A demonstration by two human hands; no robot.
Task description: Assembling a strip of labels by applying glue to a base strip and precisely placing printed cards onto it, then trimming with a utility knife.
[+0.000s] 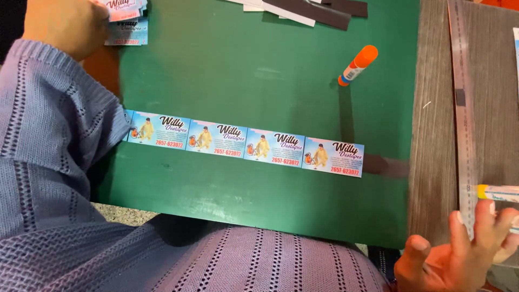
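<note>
My left hand (65, 24) reaches to the top left corner, fingers closed on the top card of a small stack of printed cards (127, 21). A row of several matching blue printed cards (246, 143) lies edge to edge on a dark strip (386, 166) across the green cutting mat (259, 81). My right hand (459, 254) is at the bottom right, palm up with fingers spread, nothing in the palm. Its fingertips are just below a white and blue tube with a yellow end (497, 193) that lies over a long steel ruler (464, 108).
A glue stick with an orange cap (357, 65) lies on the mat's upper right. Dark strips and white paper pieces (308, 11) sit at the mat's far edge. A grey wooden tabletop (432, 135) shows to the right of the mat. My knitted purple sleeve (54, 178) covers the left.
</note>
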